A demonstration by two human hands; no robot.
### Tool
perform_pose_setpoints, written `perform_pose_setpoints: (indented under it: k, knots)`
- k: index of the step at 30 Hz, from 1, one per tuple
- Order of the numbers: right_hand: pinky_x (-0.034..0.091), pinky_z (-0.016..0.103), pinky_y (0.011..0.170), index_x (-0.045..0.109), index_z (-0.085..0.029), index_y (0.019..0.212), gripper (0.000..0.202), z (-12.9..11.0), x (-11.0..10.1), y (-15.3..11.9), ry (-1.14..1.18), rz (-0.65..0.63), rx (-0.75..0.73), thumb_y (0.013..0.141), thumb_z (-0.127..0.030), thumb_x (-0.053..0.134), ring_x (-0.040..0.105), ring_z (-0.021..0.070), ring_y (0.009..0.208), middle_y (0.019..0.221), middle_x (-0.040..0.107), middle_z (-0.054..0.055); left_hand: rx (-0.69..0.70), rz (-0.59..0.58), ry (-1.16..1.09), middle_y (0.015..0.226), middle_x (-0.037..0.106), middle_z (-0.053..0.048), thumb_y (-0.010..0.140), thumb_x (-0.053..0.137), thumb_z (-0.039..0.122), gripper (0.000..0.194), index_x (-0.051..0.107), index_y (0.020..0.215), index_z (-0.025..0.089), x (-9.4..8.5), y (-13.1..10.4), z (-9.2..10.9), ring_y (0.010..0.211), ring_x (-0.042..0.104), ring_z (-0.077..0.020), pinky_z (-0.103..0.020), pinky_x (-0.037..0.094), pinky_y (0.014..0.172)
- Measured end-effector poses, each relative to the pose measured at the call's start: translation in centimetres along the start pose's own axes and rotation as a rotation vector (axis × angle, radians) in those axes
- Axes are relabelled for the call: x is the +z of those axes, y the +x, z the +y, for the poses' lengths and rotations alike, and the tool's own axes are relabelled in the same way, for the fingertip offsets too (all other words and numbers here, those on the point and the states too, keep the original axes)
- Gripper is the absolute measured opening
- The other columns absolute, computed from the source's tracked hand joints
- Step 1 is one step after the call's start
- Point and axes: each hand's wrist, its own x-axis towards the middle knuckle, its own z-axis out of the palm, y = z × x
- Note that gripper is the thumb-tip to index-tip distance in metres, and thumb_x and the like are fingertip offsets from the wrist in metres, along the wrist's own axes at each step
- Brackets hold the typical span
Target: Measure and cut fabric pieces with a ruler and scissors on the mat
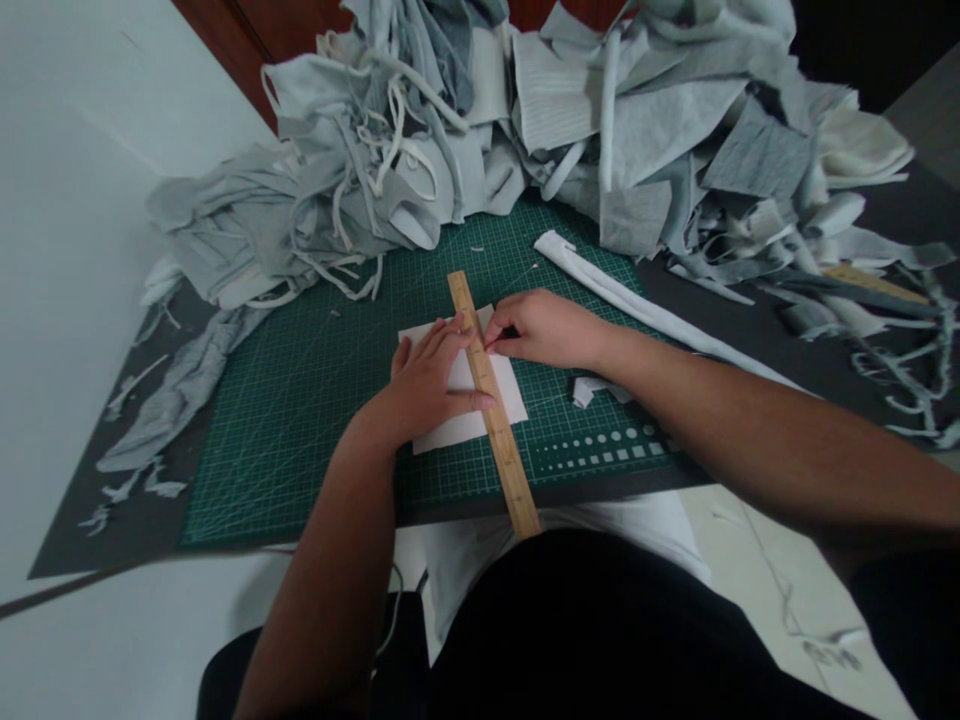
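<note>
A wooden ruler (504, 440) lies slantwise across a white rectangular piece (450, 432), which looks like cloth or paper. My left hand (431, 385) is spread over the white piece, fingers apart, with thumb and fingertips pressing on the ruler. On the ruler's right side, my right hand (536, 328) is closed in a pinch, its fingertips low against the ruler's edge. Something small and dark shows at those fingertips, too little to name. Beneath everything is a green cutting mat (315, 400) with a printed grid.
A large heap of grey and white fabric scraps (450, 150) covers the table's back. A long white fabric strip (630, 295) runs beside my right forearm. A small scrap (592, 390) lies near my right wrist. Grey cloth (176, 410) lies at the left.
</note>
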Motion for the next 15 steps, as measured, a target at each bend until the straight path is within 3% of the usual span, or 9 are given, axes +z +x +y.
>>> perform_pose_setpoints:
  k: [15]
  knots:
    - [0.044, 0.028, 0.081, 0.083, -0.018, 0.101, 0.016, 0.2, -0.6, 1.6, -0.054, -0.006, 0.104, 0.092, -0.02, 0.071, 0.071, 0.019, 0.09, 0.099, 0.08, 0.005, 0.032, 0.018, 0.004, 0.173, 0.024, -0.014, 0.084, 0.074, 0.057, 0.087, 0.037, 0.157, 0.027, -0.1, -0.1, 0.1, 0.161, 0.015, -0.0391, -0.07, 0.008, 0.126]
